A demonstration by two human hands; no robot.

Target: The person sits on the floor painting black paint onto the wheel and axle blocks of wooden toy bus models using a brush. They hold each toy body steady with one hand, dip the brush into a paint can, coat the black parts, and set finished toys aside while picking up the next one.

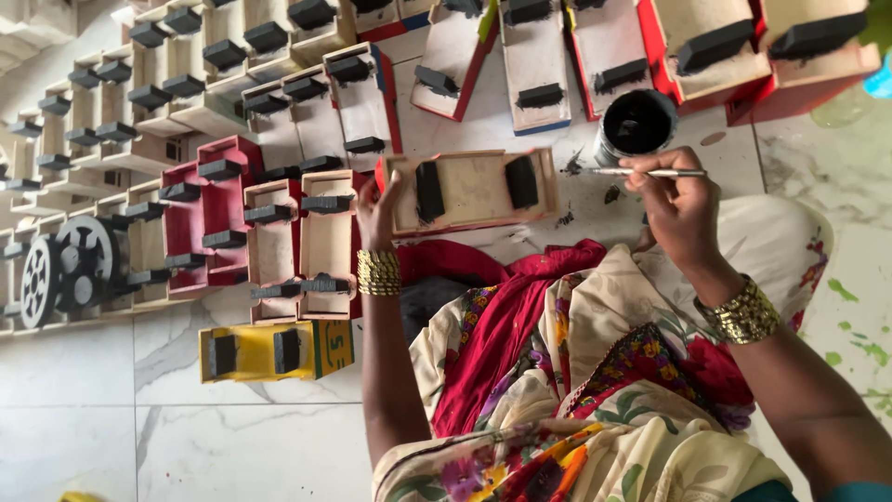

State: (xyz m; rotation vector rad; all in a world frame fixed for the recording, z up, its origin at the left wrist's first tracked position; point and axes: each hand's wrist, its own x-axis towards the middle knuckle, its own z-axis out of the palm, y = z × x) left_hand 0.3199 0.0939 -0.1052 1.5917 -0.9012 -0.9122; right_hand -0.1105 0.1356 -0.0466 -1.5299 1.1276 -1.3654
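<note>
At the centre of the frame the left hand grips one end of an unpainted wooden toy-truck base with two black blocks, steadying its underside upward, while the right hand pinches a thin paintbrush beside the round tin of black paint on the marble floor

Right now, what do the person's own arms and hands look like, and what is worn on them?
Both forearms are bare. The left hand and the right hand each carry a wide stack of gold-coloured bangles at the wrist. A teal sleeve edge shows near the right upper arm.
</note>
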